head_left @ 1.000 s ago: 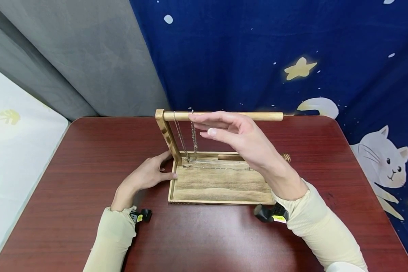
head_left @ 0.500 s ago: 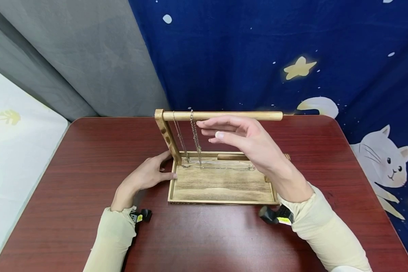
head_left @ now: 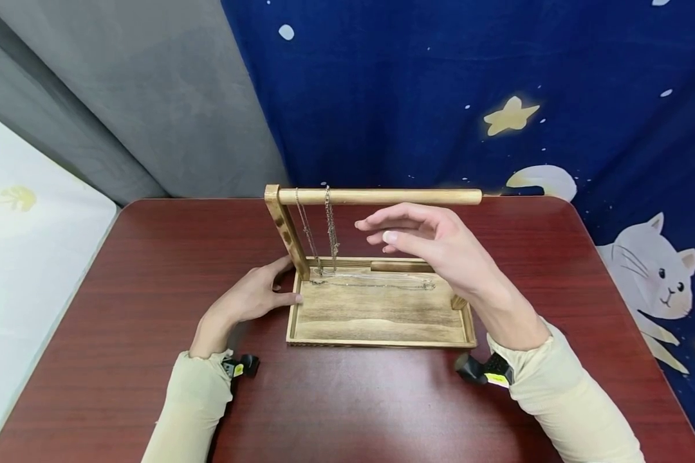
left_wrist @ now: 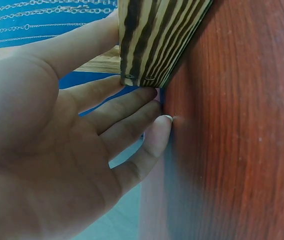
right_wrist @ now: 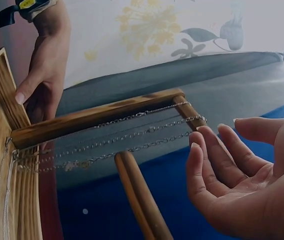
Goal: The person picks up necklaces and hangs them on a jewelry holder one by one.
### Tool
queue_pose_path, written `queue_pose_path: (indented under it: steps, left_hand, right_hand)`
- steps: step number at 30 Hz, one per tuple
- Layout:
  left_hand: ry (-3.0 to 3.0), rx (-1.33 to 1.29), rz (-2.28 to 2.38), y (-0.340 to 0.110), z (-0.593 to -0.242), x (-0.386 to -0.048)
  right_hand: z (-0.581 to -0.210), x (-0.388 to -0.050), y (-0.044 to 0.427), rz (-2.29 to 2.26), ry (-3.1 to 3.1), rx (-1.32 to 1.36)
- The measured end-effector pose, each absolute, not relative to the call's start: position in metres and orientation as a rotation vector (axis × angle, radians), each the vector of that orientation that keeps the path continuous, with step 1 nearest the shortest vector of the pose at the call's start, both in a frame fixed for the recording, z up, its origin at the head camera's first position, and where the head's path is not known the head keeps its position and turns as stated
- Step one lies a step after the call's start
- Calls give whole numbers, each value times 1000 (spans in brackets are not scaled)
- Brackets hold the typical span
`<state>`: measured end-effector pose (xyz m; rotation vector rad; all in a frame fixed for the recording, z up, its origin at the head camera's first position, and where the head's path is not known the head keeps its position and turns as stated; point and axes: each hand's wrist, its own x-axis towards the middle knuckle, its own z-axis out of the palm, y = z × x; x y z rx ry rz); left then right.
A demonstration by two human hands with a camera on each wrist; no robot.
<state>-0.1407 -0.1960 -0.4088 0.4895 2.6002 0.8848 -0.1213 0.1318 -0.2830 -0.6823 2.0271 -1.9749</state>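
Observation:
A wooden jewelry stand has a shallow tray (head_left: pixel 382 315), a left upright (head_left: pixel 286 235) and a round top bar (head_left: pixel 405 196). Thin chain necklaces (head_left: pixel 304 225) hang near the bar's left end; a thicker chain necklace (head_left: pixel 331 222) hangs just right of them. Fine silver chains (head_left: pixel 376 283) lie across the tray's back part. My left hand (head_left: pixel 249 296) holds the tray's left side, thumb over the rim and fingers at the back corner. Below the bar, my right hand (head_left: pixel 434 241) hovers with loosely bent fingers, holding nothing and apart from the necklaces.
The stand sits on a dark red wooden table (head_left: pixel 162 257). A grey curtain (head_left: pixel 150 96) and a blue curtain (head_left: pixel 382 96) hang behind the table's back edge. A short wooden block (head_left: pixel 458 302) shows inside the tray's right side.
My right hand has moved right and slightly down, away from the thicker necklace, which has swung a little on the bar. My left hand has stayed at the tray's side.

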Motion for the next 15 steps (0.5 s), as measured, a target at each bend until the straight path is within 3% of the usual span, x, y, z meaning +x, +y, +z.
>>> queue_pose_path:
  steps: [15]
  left_hand:
    - [2607,497,890,-196,-409,-139]
  right_hand:
    - [-290,-116,152,-1922,2151,-563]
